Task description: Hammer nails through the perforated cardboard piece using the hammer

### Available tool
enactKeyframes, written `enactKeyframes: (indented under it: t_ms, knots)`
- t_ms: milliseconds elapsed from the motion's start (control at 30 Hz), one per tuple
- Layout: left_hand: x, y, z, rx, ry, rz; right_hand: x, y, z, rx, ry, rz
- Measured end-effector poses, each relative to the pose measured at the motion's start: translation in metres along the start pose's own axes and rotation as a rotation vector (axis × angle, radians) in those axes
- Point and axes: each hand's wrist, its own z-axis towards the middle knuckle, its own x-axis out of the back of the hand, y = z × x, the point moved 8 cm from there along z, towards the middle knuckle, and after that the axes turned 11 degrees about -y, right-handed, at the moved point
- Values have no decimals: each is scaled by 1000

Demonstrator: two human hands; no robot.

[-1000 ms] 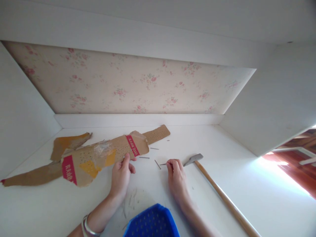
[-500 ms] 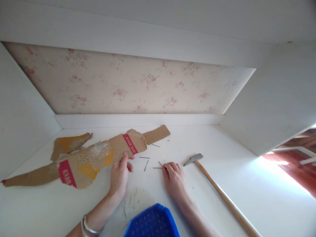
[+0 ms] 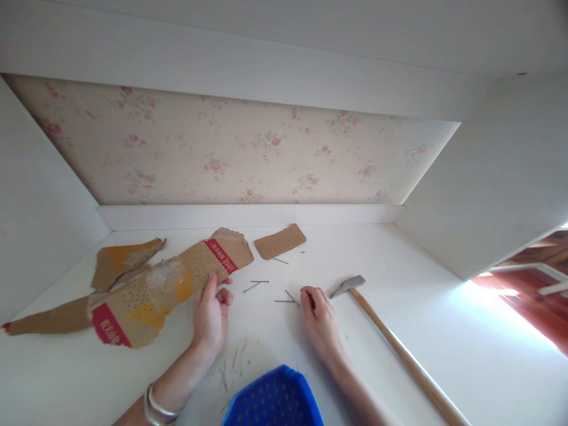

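Note:
My left hand (image 3: 210,316) is closed on the edge of a torn brown cardboard strip (image 3: 146,290), thumb on top. This strip has red printed bands, yellow patches, clear tape and rows of small holes. My right hand (image 3: 320,319) is curled closed on the white surface, just right of a pair of nails (image 3: 286,301). Whatever its fingers may hold is hidden. Between the hands lie more nails (image 3: 257,283), touching or nearly touching. One more nail (image 3: 281,261) rests below a small pricked cardboard piece (image 3: 280,241).
A hammer (image 3: 350,286) with a long wooden handle lies at the right. A blue perforated basket (image 3: 306,396) stands at the bottom centre, with thin nails (image 3: 235,361) beside it. Other cardboard scraps (image 3: 115,260) are at the left. White panels (image 3: 448,195) and a back ledge (image 3: 248,214) enclose the surface.
My left hand has drawn the cardboard strip left, uncovering more of the small piece. One middle nail has swung round. My right hand has shifted slightly right, away from the nail pair.

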Motion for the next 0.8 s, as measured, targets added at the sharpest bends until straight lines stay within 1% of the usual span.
enactKeyframes:
  t_ms: [100,267,333,433,533,633,700,800]
  knots:
    - [0,1,1,-13,-4,-14,1,0,-1,1,7,11]
    - [-2,-4,-1,40,-41,7,3,0,0,9,16,26]
    - [-7,-8,-4,76,-105,49,3,-1,0,17,14,32]
    - [-22,-19,-13,172,-290,135,2,-6,-2,59,4,40]
    - [-37,-29,-24,285,-433,73,0,-16,-5,131,-38,50]
    - [-47,-35,-32,393,-501,-24,-1,-21,-6,157,-60,59]
    - [-50,-39,-35,435,-537,-12,0,-21,-6,146,-48,47]
    - [-50,-44,-38,455,-578,42,-1,-21,-7,154,-52,7]
